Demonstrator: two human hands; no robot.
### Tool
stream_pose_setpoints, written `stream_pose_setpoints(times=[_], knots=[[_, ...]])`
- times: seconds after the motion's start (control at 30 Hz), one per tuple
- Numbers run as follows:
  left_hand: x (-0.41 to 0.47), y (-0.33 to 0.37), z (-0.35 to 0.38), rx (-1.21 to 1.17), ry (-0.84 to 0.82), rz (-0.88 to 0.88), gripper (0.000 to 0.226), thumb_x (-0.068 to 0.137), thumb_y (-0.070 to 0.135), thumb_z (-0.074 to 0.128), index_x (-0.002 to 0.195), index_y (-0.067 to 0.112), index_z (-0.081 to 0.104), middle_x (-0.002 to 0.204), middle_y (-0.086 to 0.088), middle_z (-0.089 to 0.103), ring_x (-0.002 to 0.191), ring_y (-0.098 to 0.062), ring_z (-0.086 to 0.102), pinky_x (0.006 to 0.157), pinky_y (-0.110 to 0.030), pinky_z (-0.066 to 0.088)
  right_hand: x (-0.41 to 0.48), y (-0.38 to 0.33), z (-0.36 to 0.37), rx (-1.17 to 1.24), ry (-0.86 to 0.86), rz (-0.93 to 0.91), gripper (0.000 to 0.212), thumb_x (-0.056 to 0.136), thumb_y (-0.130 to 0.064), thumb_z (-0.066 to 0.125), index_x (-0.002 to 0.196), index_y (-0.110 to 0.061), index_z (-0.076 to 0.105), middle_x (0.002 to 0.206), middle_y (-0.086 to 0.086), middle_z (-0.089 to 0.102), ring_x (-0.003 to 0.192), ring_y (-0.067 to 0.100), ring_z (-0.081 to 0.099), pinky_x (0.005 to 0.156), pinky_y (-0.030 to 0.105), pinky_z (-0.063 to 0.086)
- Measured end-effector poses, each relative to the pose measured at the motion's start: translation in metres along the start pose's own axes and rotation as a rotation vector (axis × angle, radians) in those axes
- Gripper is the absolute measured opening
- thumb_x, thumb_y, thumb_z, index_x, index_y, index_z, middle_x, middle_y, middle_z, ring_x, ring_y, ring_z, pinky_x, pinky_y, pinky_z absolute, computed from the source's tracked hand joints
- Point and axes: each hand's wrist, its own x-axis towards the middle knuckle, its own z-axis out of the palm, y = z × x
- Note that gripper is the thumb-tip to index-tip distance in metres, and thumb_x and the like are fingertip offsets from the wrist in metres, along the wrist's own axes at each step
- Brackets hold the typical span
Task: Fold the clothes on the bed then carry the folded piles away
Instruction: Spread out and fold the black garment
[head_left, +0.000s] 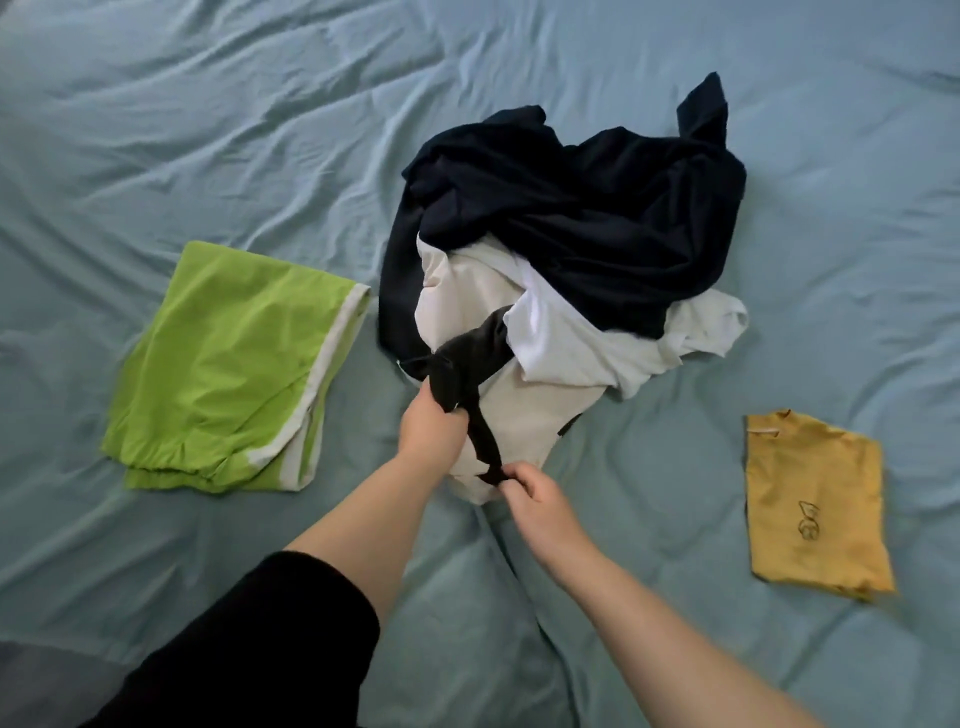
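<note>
Both hands grip one black garment (470, 364): right hand (535, 496) pinches its lower end, left hand (431, 428) clenches its middle. Garment lies atop the unfolded pile (566, 249), mid-bed (208, 130). Folded green item (228, 364) left, yellow item (815, 499) right.

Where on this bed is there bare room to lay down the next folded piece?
Bare sheet lies beyond the green folded garment and between the heap and the yellow folded garment. It is crowded mid-bed, where both hands pull a black piece.
</note>
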Motion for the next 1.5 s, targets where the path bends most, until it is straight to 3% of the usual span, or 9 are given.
stream_pose_setpoints(times=[0.17,0.27,0.37,0.53,0.7,0.9,1.0,1.3,1.5], knots=[[-0.003,0.019,-0.017,-0.011,0.029,0.05,0.031,0.086,0.007,0.042,0.11,0.018,0.058,0.095,-0.004,0.061,0.094,-0.031,0.058,0.074,-0.03,0.04,-0.007,-0.001,-0.018,0.178,0.199,0.003,0.012,0.095,-0.016,0.056,0.088,-0.02,0.066,0.089,-0.005,0.071,0.086,0.004,0.065,0.074,0.009,0.046],[-0.009,0.021,-0.021,-0.04,0.04,0.064,0.043,0.086,0.006,0.043,0.126,0.021,0.049,0.117,-0.006,0.059,0.105,-0.031,0.057,0.082,-0.035,0.045,0.002,-0.007,-0.035,0.153,0.288,0.046,0.008,0.094,-0.017,0.057,0.092,-0.022,0.063,0.09,-0.006,0.068,0.088,0.009,0.063,0.072,0.012,0.044],[-0.022,0.017,-0.02,-0.011,0.046,-0.043,0.082,0.086,0.025,0.063,0.151,0.03,0.013,0.155,-0.01,0.015,0.131,-0.037,0.037,0.107,-0.047,0.036,0.011,-0.015,-0.053,0.073,0.323,0.085,0.011,0.094,-0.016,0.055,0.101,-0.02,0.062,0.088,-0.012,0.062,0.084,0.007,0.059,0.067,0.012,0.041],[-0.043,0.015,0.001,0.344,0.012,0.053,0.125,0.069,0.058,0.074,0.137,0.053,-0.031,0.152,0.007,-0.035,0.146,-0.034,-0.013,0.106,-0.066,0.022,0.028,-0.039,-0.085,-0.172,0.279,0.077,0.034,0.092,-0.017,0.054,0.126,-0.019,0.055,0.113,-0.005,0.057,0.105,0.014,0.058,0.084,0.023,0.043],[-0.017,0.021,0.048,0.804,-0.114,0.368,0.124,0.063,0.072,0.067,0.132,0.056,-0.034,0.144,0.005,-0.049,0.141,-0.048,-0.016,0.1,-0.076,0.014,0.092,-0.07,-0.128,-0.801,0.253,-0.04,0.07,0.095,-0.024,0.05,0.152,-0.038,0.01,0.161,0.001,0.0,0.147,0.025,0.011,0.114,0.048,0.027],[0.059,0.015,0.086,1.159,-0.085,0.477,0.117,0.063,0.082,0.054,0.13,0.056,-0.038,0.154,0.0,-0.031,0.137,-0.051,-0.02,0.091,-0.08,-0.009,0.18,-0.058,-0.148,-1.219,0.091,0.009,0.114,0.085,-0.043,0.067,0.135,-0.05,-0.036,0.14,0.002,-0.055,0.138,0.037,-0.036,0.106,0.074,0.008],[0.101,0.034,0.094,1.144,-0.018,0.428,0.1,0.071,0.082,0.044,0.129,0.059,-0.034,0.157,0.0,-0.02,0.138,-0.052,-0.017,0.093,-0.082,-0.004,0.215,-0.046,-0.147,-1.19,0.154,0.022,0.119,0.086,-0.006,0.062,0.133,-0.05,-0.038,0.143,0.002,-0.052,0.14,0.038,-0.033,0.106,0.071,0.021],[0.231,0.144,0.111,1.11,0.002,0.339,0.084,0.082,0.074,0.041,0.136,0.06,-0.021,0.158,0.001,-0.021,0.138,-0.054,-0.004,0.097,-0.081,0.001,0.364,-0.121,-0.189,-1.045,0.196,0.058,0.096,0.092,-0.038,0.058,0.14,-0.054,-0.023,0.154,0.001,-0.035,0.144,0.037,-0.022,0.105,0.075,0.015],[0.293,0.179,0.125,1.199,0.031,0.39,0.086,0.077,0.078,0.042,0.143,0.053,-0.008,0.159,-0.002,-0.012,0.137,-0.054,0.005,0.097,-0.081,0.0,0.42,-0.133,-0.196,-1.073,0.302,0.027,0.107,0.086,0.01,0.047,0.143,-0.049,-0.021,0.156,0.003,-0.032,0.145,0.038,-0.02,0.105,0.074,0.018]])
